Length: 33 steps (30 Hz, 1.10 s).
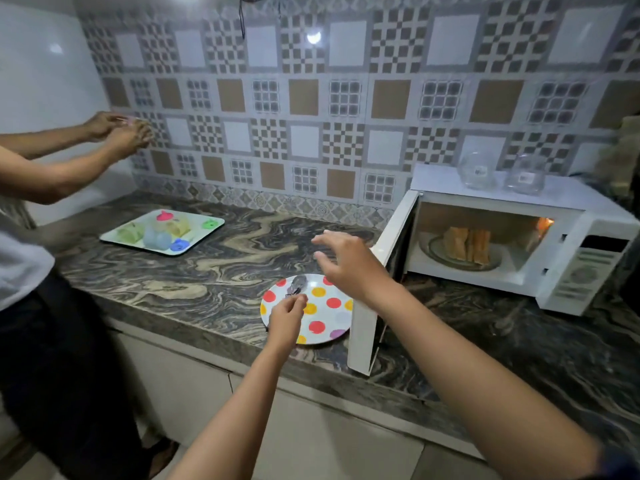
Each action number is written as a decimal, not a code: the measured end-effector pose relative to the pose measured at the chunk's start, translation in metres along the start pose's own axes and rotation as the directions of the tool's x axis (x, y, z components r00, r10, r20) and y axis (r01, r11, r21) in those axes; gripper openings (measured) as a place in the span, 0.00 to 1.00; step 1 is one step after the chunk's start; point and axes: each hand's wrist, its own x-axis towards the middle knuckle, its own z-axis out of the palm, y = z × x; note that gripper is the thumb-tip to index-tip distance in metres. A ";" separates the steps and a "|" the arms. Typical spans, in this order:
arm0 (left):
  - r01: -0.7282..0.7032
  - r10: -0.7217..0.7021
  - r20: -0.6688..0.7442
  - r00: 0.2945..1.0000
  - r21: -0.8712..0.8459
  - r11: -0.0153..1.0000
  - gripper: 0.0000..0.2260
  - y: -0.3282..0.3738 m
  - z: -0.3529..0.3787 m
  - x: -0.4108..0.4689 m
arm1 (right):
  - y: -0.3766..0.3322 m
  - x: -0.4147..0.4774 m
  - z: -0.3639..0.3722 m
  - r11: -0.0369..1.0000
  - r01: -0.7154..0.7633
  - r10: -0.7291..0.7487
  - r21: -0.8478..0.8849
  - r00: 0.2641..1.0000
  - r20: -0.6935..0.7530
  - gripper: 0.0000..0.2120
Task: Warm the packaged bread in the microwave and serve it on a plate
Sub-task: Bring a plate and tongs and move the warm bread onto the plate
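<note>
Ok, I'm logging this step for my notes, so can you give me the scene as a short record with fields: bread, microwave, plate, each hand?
bread: slices standing on the turntable inside the microwave
microwave: on the counter, door swung open, inside light on
plate: polka-dot plate on the counter in front of the open door, no bread on it
left hand: over the plate, pinching a metal utensil, too blurred to say which kind
right hand: open, empty, raised above the plate beside the door
also present: a second person at left; tray of coloured cups
</note>
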 end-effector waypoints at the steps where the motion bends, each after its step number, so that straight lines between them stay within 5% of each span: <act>1: -0.003 0.003 -0.020 1.000 0.007 1.000 0.12 -0.001 -0.013 0.013 | -0.007 0.010 0.012 1.000 -0.006 0.006 0.017 1.000 -0.005 0.16; 8: 0.070 -0.072 0.011 0.997 0.104 0.992 0.08 -0.026 -0.084 0.101 | 0.004 0.066 0.117 0.936 -0.330 0.323 0.123 0.943 0.076 0.16; 15: 0.171 -0.206 0.129 0.970 0.241 0.955 0.15 -0.064 -0.094 0.162 | 0.086 0.055 0.172 0.617 -0.762 0.773 0.195 0.634 0.030 0.18; 17: 0.182 -0.234 0.177 0.956 0.270 0.946 0.09 -0.073 -0.089 0.173 | 0.103 0.047 0.180 0.538 -0.824 0.838 0.176 0.545 -0.010 0.18; 18: 0.181 -0.244 0.200 0.949 0.288 0.940 0.05 -0.075 -0.086 0.175 | 0.111 0.044 0.184 0.506 -0.847 0.861 0.165 0.508 -0.030 0.17; 21: 0.180 -0.259 0.217 0.941 0.326 0.928 0.14 -0.084 -0.078 0.184 | 0.123 0.037 0.195 0.398 -0.904 0.917 0.153 0.394 -0.060 0.14; 25: 0.153 -0.244 0.228 0.943 0.355 0.922 0.03 -0.094 -0.078 0.193 | 0.135 0.034 0.207 0.311 -0.944 0.950 0.111 0.305 -0.069 0.18; 27: 0.138 -0.237 0.241 0.941 0.367 0.920 0.05 -0.100 -0.078 0.198 | 0.140 0.033 0.208 0.269 -0.955 0.961 0.122 0.259 -0.097 0.18; 33: 0.092 -0.161 0.259 0.952 0.258 0.962 0.07 -0.108 -0.078 0.190 | 0.139 0.019 0.216 0.262 -0.924 0.963 0.280 0.232 -0.136 0.16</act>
